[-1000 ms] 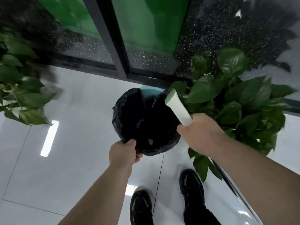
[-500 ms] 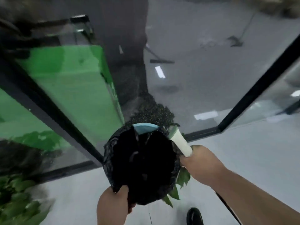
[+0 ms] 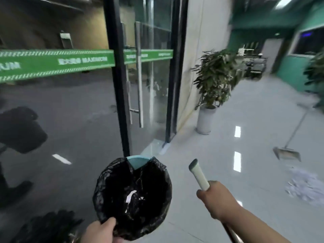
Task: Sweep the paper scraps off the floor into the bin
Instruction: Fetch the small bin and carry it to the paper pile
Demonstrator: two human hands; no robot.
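Observation:
My left hand (image 3: 102, 231) grips the near rim of a round bin (image 3: 138, 161) with a teal rim, lined with a black bag; a few white scraps lie inside it. My right hand (image 3: 216, 199) is closed around a broom handle (image 3: 199, 174) with a pale grip, whose lower end runs out of view. A heap of white paper scraps (image 3: 305, 185) lies on the glossy floor at the right. Beyond the heap a dustpan (image 3: 287, 154) with a long handle rests on the floor.
Glass doors (image 3: 140, 85) with black frames and a green stripe stand ahead on the left. A potted plant (image 3: 213, 88) in a white pot stands by the wall. Another plant (image 3: 315, 72) shows at the right edge. White tiled floor stretches down the corridor.
The view has lifted and swung right from the floor and leafy plant to the corridor. Both hands keep their holds; the scrap heap and dustpan have come into sight.

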